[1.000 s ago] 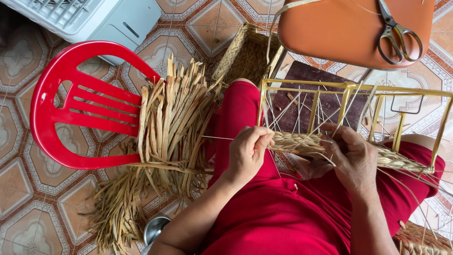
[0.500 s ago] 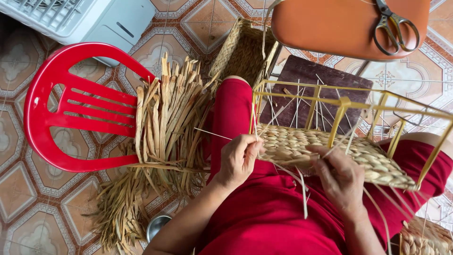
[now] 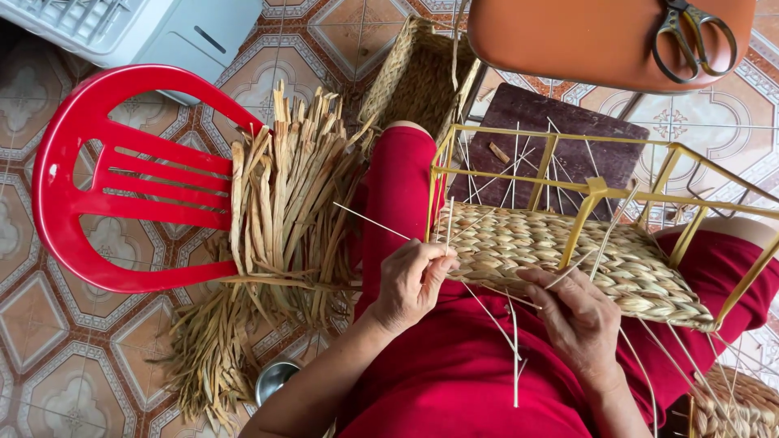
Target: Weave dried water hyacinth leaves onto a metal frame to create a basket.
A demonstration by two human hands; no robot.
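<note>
On the lap, the left hand (image 3: 412, 280) pinched a thin strand (image 3: 373, 221) shut; the right hand (image 3: 580, 316), half-curled, pressed the weave (image 3: 568, 259); a hard tug could likely snap it

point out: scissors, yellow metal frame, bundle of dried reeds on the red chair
scissors (image 3: 692, 36): head view, on the blades near the pivot.
yellow metal frame (image 3: 596, 189): head view, on the joint of its top rail.
bundle of dried reeds (image 3: 292, 195): head view, mid-bundle.
</note>
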